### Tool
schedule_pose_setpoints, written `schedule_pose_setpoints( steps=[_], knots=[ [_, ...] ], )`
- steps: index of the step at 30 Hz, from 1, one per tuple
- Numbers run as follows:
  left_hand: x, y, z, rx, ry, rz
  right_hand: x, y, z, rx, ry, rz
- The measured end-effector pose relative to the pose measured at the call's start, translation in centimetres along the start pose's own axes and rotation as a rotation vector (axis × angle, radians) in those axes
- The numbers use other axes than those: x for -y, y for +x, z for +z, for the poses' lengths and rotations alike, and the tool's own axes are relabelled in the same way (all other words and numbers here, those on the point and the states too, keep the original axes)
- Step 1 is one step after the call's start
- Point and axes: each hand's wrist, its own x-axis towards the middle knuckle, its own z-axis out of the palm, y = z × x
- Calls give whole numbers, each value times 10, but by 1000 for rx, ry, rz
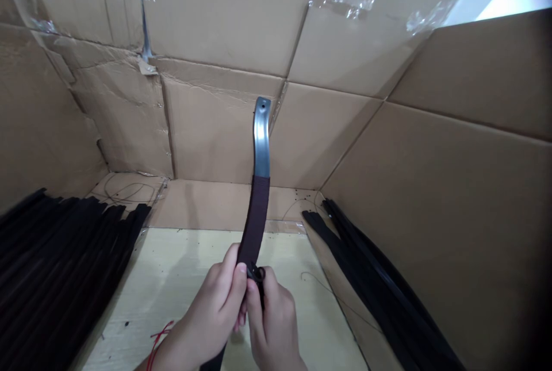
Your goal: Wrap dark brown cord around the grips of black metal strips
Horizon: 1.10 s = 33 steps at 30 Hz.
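Both my hands grip one curved metal strip (261,141) that points up and away from me. Its upper part is bare grey metal with a small hole near the tip. A dark fabric sleeve (256,218) covers its lower part. My left hand (218,308) is closed around the sleeved lower end, thumb on top. Beside it, touching, my right hand (273,322) pinches the sleeve's lower end, where a small dark ring shows. A red string circles my left wrist.
A pale wooden board (172,285) lies under my hands. A pile of black sleeves (56,267) lies at the left, and several black strips (379,290) lie at the right. Taped cardboard walls (224,31) enclose the space on three sides.
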Motion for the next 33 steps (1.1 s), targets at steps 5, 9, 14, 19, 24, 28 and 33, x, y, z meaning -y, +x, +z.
schedule_pose_setpoints(
  steps=[5, 9, 14, 19, 24, 28, 33],
  knots=[
    [-2, -1, 1, 12, -23, -3, 0, 0, 1, -52, 39, -79],
    [-4, -3, 1, 36, -85, -35, 2, 4, 2, -127, 49, -155],
    [-4, -4, 2, 37, -103, -28, 3, 7, 1, -155, 55, -205],
    [-4, -3, 2, 43, -98, -31, 3, 6, 3, -166, 98, -222],
    [-2, -4, 2, 53, -117, -48, 1, 3, 4, -158, 121, -216],
    [0, -5, 1, 20, -107, -69, -2, 0, 4, -128, 87, -184],
    [1, -5, 1, 11, -100, -65, 4, 4, 0, -129, 121, -225]
  ],
)
